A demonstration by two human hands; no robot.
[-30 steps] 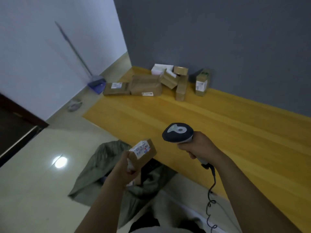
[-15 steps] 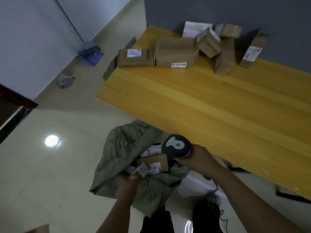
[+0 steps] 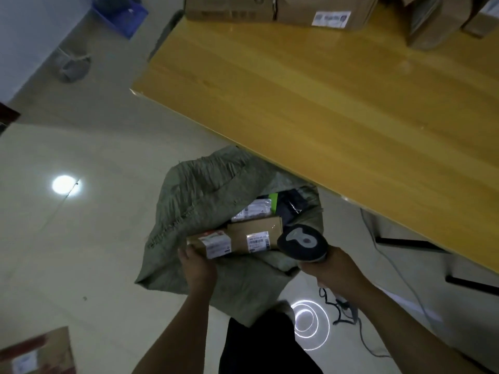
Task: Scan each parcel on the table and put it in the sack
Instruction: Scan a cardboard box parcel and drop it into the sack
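My left hand (image 3: 198,268) holds a small brown parcel (image 3: 209,244) with a white label at the mouth of the green woven sack (image 3: 199,195) on the floor. Inside the sack lie another brown box (image 3: 255,234) with a barcode label and white and dark packets. My right hand (image 3: 333,269) grips the dark handheld scanner (image 3: 302,242) just right of the sack's opening, its cable trailing down. Several cardboard parcels (image 3: 310,9) stand at the far edge of the yellow wooden table (image 3: 324,98).
A cardboard box (image 3: 35,352) sits on the floor at the lower left. A blue dustpan (image 3: 121,16) and a grey object (image 3: 73,68) lie near the white wall. Black table legs (image 3: 410,244) and a grey cable run under the table.
My head has tipped further down and closer to the sack. My left hand has lowered the small parcel from in front of the scanner to the sack's mouth.
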